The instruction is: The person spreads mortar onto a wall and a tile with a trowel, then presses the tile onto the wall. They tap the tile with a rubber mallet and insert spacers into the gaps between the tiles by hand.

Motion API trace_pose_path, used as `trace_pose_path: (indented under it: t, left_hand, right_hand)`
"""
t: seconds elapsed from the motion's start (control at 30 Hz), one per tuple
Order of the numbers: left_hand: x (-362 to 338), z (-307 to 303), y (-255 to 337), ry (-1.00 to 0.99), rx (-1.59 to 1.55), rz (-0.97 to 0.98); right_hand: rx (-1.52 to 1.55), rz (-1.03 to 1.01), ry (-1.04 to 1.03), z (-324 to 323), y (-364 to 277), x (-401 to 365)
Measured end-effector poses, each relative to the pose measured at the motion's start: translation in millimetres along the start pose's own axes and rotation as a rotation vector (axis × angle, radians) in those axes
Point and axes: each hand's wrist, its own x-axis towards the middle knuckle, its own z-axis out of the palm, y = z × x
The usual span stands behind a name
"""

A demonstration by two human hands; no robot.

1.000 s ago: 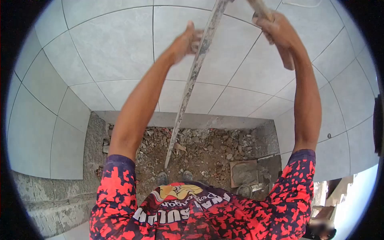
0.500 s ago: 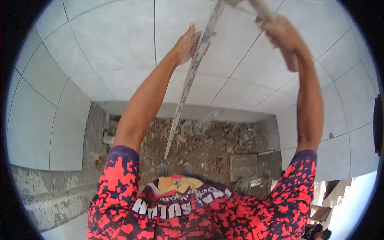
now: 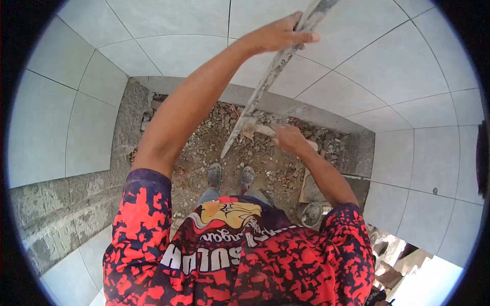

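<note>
A long grey mortar-crusted straight bar [image 3: 266,86] is gripped near its top by the left hand [image 3: 278,35], at the upper centre of the frame. The right hand [image 3: 290,138], mid-frame, is closed on a pale wooden handle [image 3: 258,129]. The light grey wall tiles [image 3: 168,51] are laid; the brown rubble floor [image 3: 204,148] is left bare.

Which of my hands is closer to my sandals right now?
Right. The right hand, gripping a wooden handle, is down low, just up and right of the sandals. The left hand is raised far above them, holding the bar.
</note>
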Motion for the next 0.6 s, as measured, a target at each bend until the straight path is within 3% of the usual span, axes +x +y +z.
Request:
trace_pose_path:
  t: [0.07,0.17,0.2,0.23,0.33,0.4,0.47,0.53,0.6]
  left_hand:
    - [-2,4,-2,0.010,-0.110,-0.026]
    - [-1,9,-12,0.111,0.031,-0.030]
    - [3,14,-20,0.188,0.053,0.068]
    - [5,17,-30,0.262,0.080,0.168]
    - [-3,12,-14,0.178,-0.003,0.093]
    - [-2,12,-12,0.149,0.002,0.055]
    - [1,10,-13,0.125,0.008,0.009]
    - [6,13,-13,0.097,0.006,0.072]
    - [5,15,-13,0.119,-0.022,0.058]
  right_hand:
    - [0.022,0.062,-0.003,-21,2,-7]
    - [0.111,0.185,0.016,-89,-16,-14]
    - [0.191,0.256,0.052,-96,-21,-14]
    - [0.199,0.249,0.039,-86,-22,-11]
    - [0.162,0.145,0.079,-25,-17,0]
    - [0.032,0.207,-0.305,37,-9,16]
    - [0.032,0.175,-0.262,93,8,10]
    - [0.040,0.136,-0.226,92,9,0]
    - [0.093,0.224,-0.153,26,-6,-6]
